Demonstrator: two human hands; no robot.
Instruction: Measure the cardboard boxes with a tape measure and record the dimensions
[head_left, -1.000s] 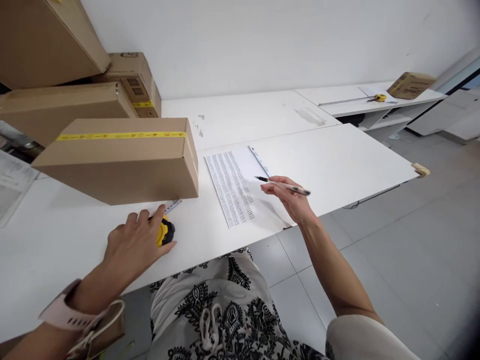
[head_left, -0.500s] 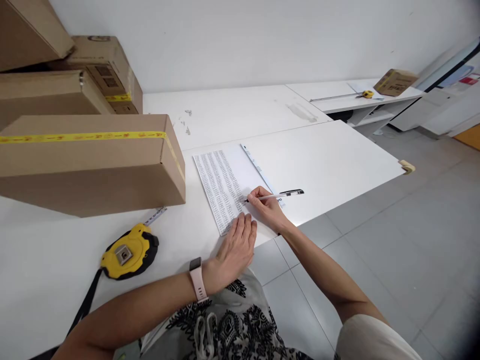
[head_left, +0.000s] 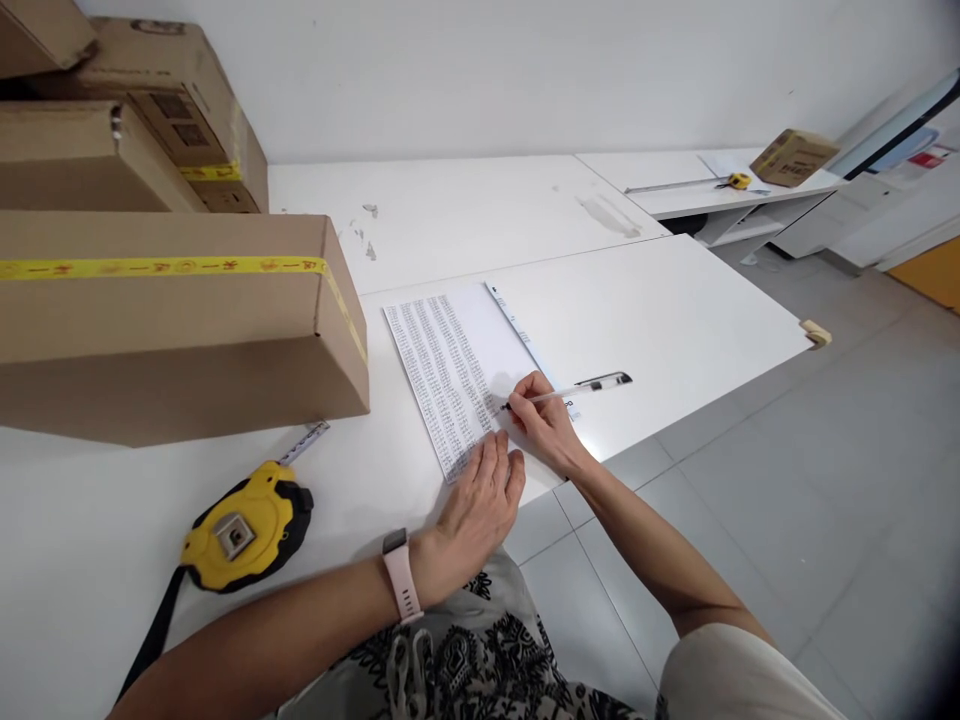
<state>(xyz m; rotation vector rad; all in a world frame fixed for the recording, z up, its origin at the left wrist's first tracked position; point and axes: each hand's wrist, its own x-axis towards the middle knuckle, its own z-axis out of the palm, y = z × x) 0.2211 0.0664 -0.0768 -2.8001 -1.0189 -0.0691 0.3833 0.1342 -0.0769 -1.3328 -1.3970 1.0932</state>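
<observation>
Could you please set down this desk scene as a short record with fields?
left hand: flat, palm down on the near edge of the printed sheet
right hand: grip closed on a pen, tip on the sheet
tape measure: yellow, on the white table, left of the sheet, untouched
taped cardboard box: behind the tape measure, yellow strip along its top
stacked boxes: behind the taped one
far table: second tape measure and small box
</observation>
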